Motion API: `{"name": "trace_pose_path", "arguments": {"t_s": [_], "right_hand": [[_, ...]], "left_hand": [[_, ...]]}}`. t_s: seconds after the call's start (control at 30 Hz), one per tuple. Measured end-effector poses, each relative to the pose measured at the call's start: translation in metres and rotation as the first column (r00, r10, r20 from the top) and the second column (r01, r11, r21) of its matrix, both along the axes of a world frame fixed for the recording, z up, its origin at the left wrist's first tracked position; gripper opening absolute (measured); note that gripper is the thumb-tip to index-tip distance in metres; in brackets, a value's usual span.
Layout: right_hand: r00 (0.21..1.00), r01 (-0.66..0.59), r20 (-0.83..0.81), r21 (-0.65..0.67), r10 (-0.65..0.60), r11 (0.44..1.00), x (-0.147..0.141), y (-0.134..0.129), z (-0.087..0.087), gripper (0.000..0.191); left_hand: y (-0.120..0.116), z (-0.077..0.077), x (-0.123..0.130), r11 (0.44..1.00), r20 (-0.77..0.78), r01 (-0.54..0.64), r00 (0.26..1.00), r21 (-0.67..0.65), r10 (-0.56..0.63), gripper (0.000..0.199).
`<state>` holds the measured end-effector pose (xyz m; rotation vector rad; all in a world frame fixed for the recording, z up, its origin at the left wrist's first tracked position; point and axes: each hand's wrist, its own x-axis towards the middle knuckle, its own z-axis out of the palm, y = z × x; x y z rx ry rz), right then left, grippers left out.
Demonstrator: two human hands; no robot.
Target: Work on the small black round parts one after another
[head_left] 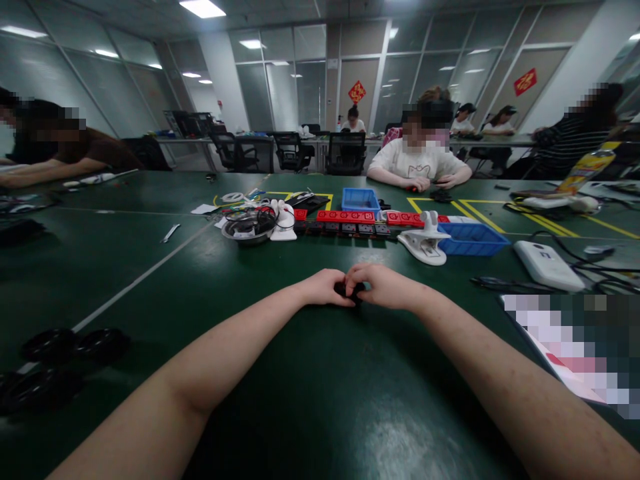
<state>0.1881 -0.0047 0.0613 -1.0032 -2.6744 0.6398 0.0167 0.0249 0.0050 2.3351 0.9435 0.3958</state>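
Observation:
Both my hands meet above the green table, straight ahead of me. A small black object sits between them, mostly covered by fingers, and its kind does not show. From the left side, my left hand is closed around it with the thumb low. My right hand grips the same object from the right with bent fingers. Beyond the hands stand a white clip base and a row of red numbered blocks.
A metal bowl of cables stands beyond my left hand. Blue trays and a white box with cables lie to the right. Black coils rest at lower left. Across the table a person sits working.

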Motion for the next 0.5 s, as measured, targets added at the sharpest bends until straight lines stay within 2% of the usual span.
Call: {"name": "trace_pose_path", "arguments": {"t_s": [0.07, 0.2, 0.37, 0.5], "right_hand": [[1.000, -0.010, -0.014, 0.006, 0.010, 1.000, 0.000, 0.000, 0.000, 0.025], [0.998, 0.018, -0.062, 0.061, -0.015, 0.998, 0.000, 0.000, 0.002, 0.025], [0.969, 0.242, -0.085, 0.123, -0.233, 0.963, -0.002, 0.000, -0.004, 0.015], [0.951, 0.306, 0.000, 0.147, -0.309, 0.941, -0.004, 0.002, -0.014, 0.015]], "left_hand": [[-0.001, 0.001, 0.000, 1.000, 0.003, -0.013, 1.000, 0.006, 0.013, 0.034], [-0.006, 0.005, 0.002, 0.989, -0.006, -0.086, 0.996, 0.119, 0.087, 0.054], [-0.012, 0.007, 0.007, 0.963, -0.085, -0.134, 0.984, 0.235, 0.157, 0.068], [-0.014, 0.005, 0.011, 0.939, -0.141, -0.126, 0.974, 0.321, 0.179, 0.060]]}}
